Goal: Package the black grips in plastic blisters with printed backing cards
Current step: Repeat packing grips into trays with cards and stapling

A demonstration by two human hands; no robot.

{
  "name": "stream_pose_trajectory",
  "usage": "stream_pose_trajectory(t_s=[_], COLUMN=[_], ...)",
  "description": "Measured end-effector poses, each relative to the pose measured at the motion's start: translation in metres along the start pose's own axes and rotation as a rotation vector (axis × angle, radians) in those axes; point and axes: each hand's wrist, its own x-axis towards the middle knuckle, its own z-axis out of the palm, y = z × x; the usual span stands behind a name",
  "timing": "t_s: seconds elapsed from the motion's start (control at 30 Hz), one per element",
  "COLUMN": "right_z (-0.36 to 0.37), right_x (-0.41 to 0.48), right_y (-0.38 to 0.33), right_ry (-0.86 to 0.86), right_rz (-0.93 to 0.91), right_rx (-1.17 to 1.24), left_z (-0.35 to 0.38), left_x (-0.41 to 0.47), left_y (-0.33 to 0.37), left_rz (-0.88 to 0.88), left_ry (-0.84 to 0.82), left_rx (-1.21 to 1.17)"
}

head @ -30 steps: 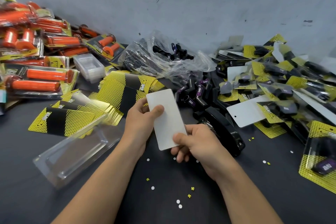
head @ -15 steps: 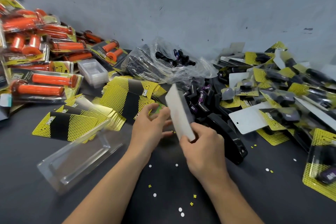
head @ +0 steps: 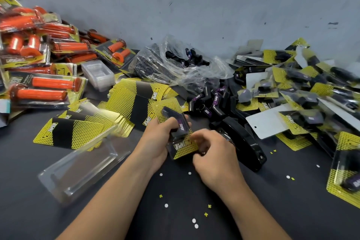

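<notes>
A yellow-and-black backing card [head: 181,147] with a black grip [head: 176,122] under a clear blister on its face is held at the centre, printed side up. My left hand [head: 158,138] grips its left edge, thumb across the blister. My right hand [head: 212,154] pinches the card's lower right corner with curled fingers. Loose black grips [head: 206,103] lie in a heap behind. A fan of printed backing cards [head: 78,128] lies to the left. A big empty clear blister [head: 81,165] rests at the lower left.
A black stapler [head: 245,142] sits right of my hands. Finished black-grip packs [head: 303,91] are heaped at the right. Orange-grip packs [head: 42,87] pile at the left. A clear bag of grips [head: 171,64] lies by the wall. Small blisters [head: 98,74] are stacked behind the cards.
The pack was held with its white back facing me; both hands turned it over, and its printed yellow face with the grip now faces up.
</notes>
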Motion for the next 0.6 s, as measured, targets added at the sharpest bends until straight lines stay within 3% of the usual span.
stream_pose_trajectory(t_s=[0.07,0.17,0.2,0.27,0.4,0.6], right_z=[0.000,0.003,0.003,0.004,0.004,0.006], right_x=[0.000,0.000,0.000,-0.001,-0.002,-0.001], right_y=[-0.002,-0.012,-0.015,-0.017,-0.014,-0.006], right_ry=[0.026,-0.170,-0.231,-0.273,-0.187,-0.029], right_rz=[0.160,0.352,0.372,0.362,0.328,0.296], right_rx=[0.245,0.799,0.883,0.884,0.763,0.543], left_z=[-0.001,-0.003,-0.004,-0.004,-0.003,-0.006], left_x=[-0.001,-0.002,-0.003,-0.005,-0.007,-0.004], left_y=[0.006,0.011,0.012,0.012,0.009,0.005], left_rz=[-0.026,-0.046,-0.044,-0.033,0.002,0.055], left_ry=[-0.057,-0.129,-0.154,-0.213,-0.290,-0.236], left_rx=[-0.105,-0.206,-0.206,-0.191,-0.197,0.007])
